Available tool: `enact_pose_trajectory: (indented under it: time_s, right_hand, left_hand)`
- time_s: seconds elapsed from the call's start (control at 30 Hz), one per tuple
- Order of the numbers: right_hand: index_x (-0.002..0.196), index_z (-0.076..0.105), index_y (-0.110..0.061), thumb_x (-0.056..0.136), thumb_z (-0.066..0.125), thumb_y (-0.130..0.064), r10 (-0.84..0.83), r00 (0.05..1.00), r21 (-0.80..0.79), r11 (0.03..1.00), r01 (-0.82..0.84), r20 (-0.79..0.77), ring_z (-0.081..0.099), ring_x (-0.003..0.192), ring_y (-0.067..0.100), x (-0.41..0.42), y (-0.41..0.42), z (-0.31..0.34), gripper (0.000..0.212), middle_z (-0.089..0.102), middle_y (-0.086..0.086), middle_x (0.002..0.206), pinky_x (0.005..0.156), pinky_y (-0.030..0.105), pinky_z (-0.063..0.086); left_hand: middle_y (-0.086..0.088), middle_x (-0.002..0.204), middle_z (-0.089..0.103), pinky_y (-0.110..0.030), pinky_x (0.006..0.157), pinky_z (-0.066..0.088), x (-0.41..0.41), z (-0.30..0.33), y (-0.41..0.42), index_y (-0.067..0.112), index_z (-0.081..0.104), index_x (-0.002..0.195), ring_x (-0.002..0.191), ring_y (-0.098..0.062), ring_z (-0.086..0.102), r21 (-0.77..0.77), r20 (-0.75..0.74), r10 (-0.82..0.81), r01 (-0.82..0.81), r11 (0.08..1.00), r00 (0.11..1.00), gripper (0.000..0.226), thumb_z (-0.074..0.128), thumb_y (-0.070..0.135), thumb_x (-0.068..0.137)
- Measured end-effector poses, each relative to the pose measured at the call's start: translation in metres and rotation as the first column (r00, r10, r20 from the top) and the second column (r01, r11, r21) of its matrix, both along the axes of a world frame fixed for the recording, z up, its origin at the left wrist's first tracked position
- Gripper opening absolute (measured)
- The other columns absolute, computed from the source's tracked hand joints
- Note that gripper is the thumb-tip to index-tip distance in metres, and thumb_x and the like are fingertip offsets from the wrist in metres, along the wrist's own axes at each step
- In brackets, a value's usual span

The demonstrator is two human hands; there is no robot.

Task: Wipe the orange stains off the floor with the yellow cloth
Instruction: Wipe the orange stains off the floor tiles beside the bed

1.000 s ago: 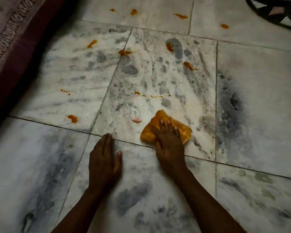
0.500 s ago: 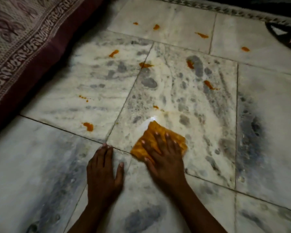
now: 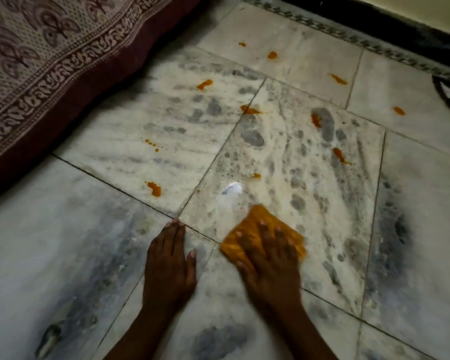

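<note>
1. Left hand [image 3: 168,266] lay flat on the marble floor [image 3: 63,255], fingers straight and together.
2. Right hand [image 3: 269,261] pressed spread fingers on the yellow cloth [image 3: 247,229], a bit blurry, just beside the left.
3. Orange stains [image 3: 154,188] dotted the tiles beyond.
4. Patterned bedding [image 3: 50,55] sat far left.

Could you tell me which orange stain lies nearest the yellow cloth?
The small stain just beyond the cloth on the same tile; every other stain lies farther off.
</note>
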State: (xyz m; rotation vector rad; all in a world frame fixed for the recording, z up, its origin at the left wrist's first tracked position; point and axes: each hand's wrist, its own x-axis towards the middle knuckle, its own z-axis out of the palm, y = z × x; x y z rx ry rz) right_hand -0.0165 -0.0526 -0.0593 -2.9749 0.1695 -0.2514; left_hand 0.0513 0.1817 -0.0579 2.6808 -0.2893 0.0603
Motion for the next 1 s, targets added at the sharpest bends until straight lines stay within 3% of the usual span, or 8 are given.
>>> enact_pose_trajectory:
  time_s: [0.17,0.27,0.43,0.67,0.77,0.87,0.93,1.0]
  right_hand:
    - [0.162,0.029,-0.037,0.105,0.032,-0.063,-0.536,0.844,0.107,0.838,0.535,-0.029,0.017,0.158,0.047,0.089,-0.006,-0.009,0.063,0.021,0.014,0.174,0.125,0.068,0.014]
    - [0.160,0.040,-0.036,0.105,0.044,-0.055,-0.366,0.929,0.117,0.926,0.359,0.046,0.016,0.159,0.048,0.131,0.039,-0.010,0.058,0.022,0.013,0.174,0.127,0.066,0.010]
    - [0.160,0.034,-0.046,0.103,0.048,-0.058,0.178,0.984,-0.025,0.984,-0.178,0.025,0.017,0.162,0.034,0.018,0.032,0.002,0.060,0.021,0.001,0.175,0.120,0.066,0.028]
    - [0.162,0.036,-0.037,0.103,0.029,-0.067,-0.366,0.931,0.090,0.927,0.365,-0.008,0.017,0.159,0.047,0.143,0.057,-0.014,0.067,0.021,0.009,0.175,0.125,0.069,0.012]
    - [0.163,0.028,-0.045,0.106,0.031,-0.063,-0.080,0.997,0.057,0.995,0.080,-0.010,0.006,0.162,0.041,0.151,0.101,-0.015,0.060,0.013,0.003,0.177,0.129,0.062,0.003]
    - [0.160,0.029,-0.051,0.106,0.036,-0.064,0.280,0.960,0.013,0.960,-0.280,-0.018,0.012,0.163,0.032,0.083,0.084,0.000,0.056,0.016,-0.002,0.176,0.127,0.061,0.017]
    - [0.157,0.038,-0.049,0.103,0.038,-0.067,0.239,0.970,-0.030,0.970,-0.240,-0.040,0.023,0.160,0.034,0.066,0.049,0.004,0.058,0.023,0.002,0.175,0.123,0.064,0.024]
    - [0.158,0.040,-0.044,0.101,0.029,-0.071,-0.075,0.993,-0.017,0.997,0.073,-0.088,0.023,0.159,0.039,0.094,0.034,0.001,0.064,0.023,0.008,0.174,0.124,0.066,0.019]
  left_hand:
    - [-0.014,0.159,0.048,-0.041,0.121,0.032,0.001,-0.008,-0.002,0.004,0.049,0.152,0.149,-0.029,0.043,0.025,0.032,-0.018,0.017,1.000,0.999,0.063,0.053,0.035,0.097]
    - [-0.013,0.161,0.046,-0.039,0.124,0.030,0.002,-0.008,0.001,0.006,0.047,0.154,0.151,-0.028,0.040,0.004,0.021,-0.014,0.014,1.000,1.000,0.064,0.055,0.033,0.097]
    - [-0.012,0.162,0.043,-0.029,0.127,0.025,0.001,0.009,0.010,0.009,0.038,0.159,0.150,-0.028,0.040,-0.212,-0.043,0.086,-0.093,0.973,0.995,0.065,0.045,0.037,0.101]
    - [-0.020,0.168,0.033,-0.050,0.126,0.028,0.065,-0.012,0.109,0.001,0.033,0.161,0.154,-0.038,0.034,0.031,0.064,0.216,-0.218,0.975,0.974,0.081,0.043,0.051,0.098]
    - [-0.017,0.171,0.027,-0.052,0.127,0.023,0.080,-0.012,0.124,0.004,0.029,0.162,0.158,-0.035,0.026,0.078,-0.001,0.339,-0.338,0.938,0.941,0.079,0.040,0.052,0.100]
    - [-0.015,0.171,0.028,-0.053,0.126,0.025,0.080,-0.006,0.120,0.006,0.032,0.161,0.158,-0.033,0.027,0.086,0.020,0.367,-0.367,0.926,0.930,0.075,0.041,0.049,0.100]
    - [-0.014,0.171,0.029,-0.053,0.127,0.027,0.080,-0.004,0.121,0.006,0.033,0.161,0.158,-0.032,0.028,0.081,0.002,0.370,-0.369,0.926,0.929,0.075,0.042,0.049,0.100]
    - [-0.013,0.172,0.028,-0.052,0.128,0.026,0.080,-0.006,0.122,0.008,0.031,0.162,0.159,-0.031,0.027,0.082,-0.002,0.370,-0.368,0.926,0.929,0.076,0.043,0.049,0.100]
